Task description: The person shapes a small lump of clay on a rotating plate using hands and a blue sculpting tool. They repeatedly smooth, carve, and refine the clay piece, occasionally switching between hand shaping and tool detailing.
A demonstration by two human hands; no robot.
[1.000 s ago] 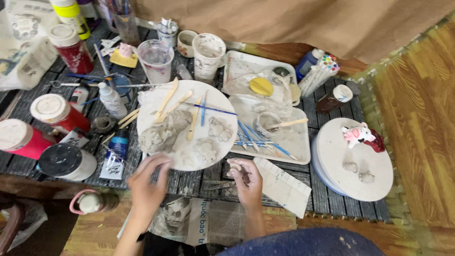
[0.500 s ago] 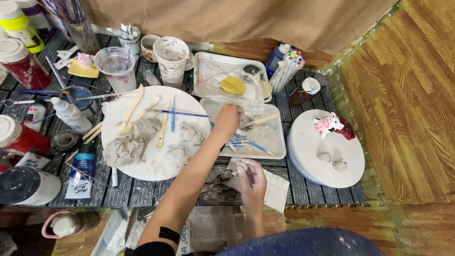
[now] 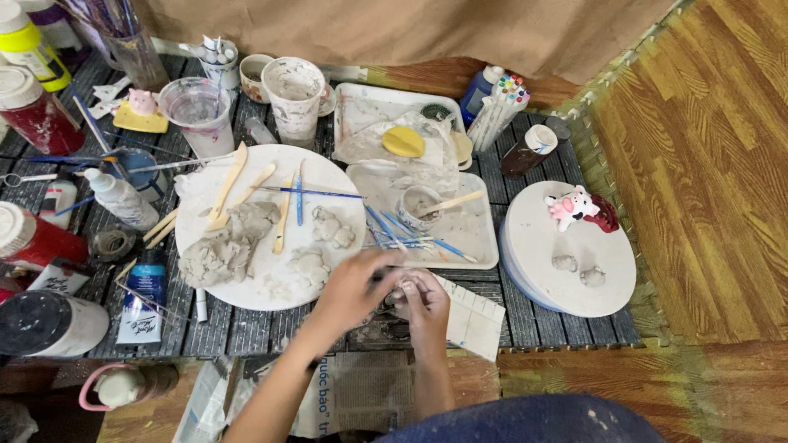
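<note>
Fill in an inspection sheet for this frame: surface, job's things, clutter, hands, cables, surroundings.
Surface: dark slatted table, crowded.
Job's things: round white board carrying grey clay lumps, wooden modelling sticks and a blue tool.
Clutter: paint jars, plastic cups, white trays, marker bundle, second round board with a small pink-and-white figurine, newspaper.
Hands: left hand and right hand meet at the table's front edge around something small; blurred, so what it is cannot be told.
Cables: nothing seen.
Surroundings: wooden floor, tan cloth behind.
</note>
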